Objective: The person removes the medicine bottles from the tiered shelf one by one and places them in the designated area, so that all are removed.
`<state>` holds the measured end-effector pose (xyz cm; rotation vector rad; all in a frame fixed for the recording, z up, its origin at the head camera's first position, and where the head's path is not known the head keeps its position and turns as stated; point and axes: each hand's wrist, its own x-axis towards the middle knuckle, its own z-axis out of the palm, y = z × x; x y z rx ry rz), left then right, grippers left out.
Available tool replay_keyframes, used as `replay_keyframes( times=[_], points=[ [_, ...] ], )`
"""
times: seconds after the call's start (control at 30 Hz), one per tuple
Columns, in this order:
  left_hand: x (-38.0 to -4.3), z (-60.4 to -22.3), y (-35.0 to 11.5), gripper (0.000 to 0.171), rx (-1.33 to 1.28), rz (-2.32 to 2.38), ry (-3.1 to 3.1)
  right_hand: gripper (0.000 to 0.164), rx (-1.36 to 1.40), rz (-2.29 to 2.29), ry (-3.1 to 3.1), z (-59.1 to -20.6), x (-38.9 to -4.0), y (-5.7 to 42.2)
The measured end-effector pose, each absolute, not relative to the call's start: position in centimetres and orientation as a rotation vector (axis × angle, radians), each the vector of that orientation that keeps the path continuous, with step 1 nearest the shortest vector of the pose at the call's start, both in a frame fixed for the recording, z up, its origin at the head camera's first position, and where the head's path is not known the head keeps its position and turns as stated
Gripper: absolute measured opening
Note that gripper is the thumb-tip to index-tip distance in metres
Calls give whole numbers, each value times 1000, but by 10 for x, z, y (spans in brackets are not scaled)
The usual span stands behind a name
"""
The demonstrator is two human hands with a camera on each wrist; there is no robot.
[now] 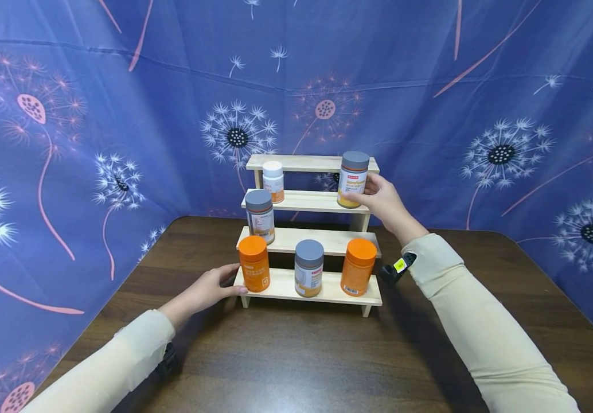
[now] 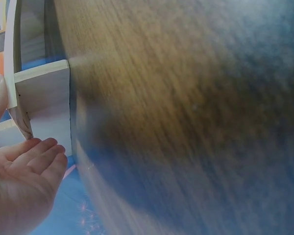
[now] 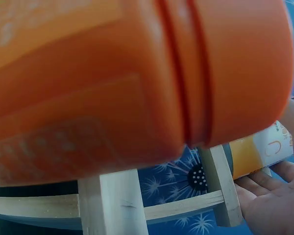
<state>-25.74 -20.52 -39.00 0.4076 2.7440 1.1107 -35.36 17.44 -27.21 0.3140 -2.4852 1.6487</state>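
Observation:
At the right end of the second tier from the top, my right hand (image 1: 384, 202) grips a grey-capped supplement bottle (image 1: 353, 182), thumb in front and fingers at its right side. The bottle stands upright at that tier. In the right wrist view, its yellow and white label (image 3: 262, 151) shows beside the palm. My left hand (image 1: 213, 287) is at the left end of the bottom tier, beside an orange bottle (image 1: 254, 265). Loosely extended fingers (image 2: 41, 159) lie against the wooden stand's end in the left wrist view, the thumb close to the orange bottle.
The tiered wooden stand (image 1: 322, 246) also holds a small white bottle (image 1: 273, 182), a grey-capped bottle (image 1: 260, 218) at left, another grey-capped bottle (image 1: 309, 269) and a second orange bottle (image 1: 358, 268) below. Behind the brown table (image 1: 296, 355) hangs a blue dandelion cloth (image 1: 379, 115).

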Motion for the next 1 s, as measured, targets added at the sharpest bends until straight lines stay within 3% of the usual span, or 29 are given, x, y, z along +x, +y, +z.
replay_keyframes(
  times=[0.63,1.0],
  points=[
    [-259,-394,-205,75,360,1287,2590,74,296,1694,-2470,-274,-356,175],
    [-258,-397,-201,77,199,1440,2379,72,298,1699,-2452,-275,-353,174]
  ],
)
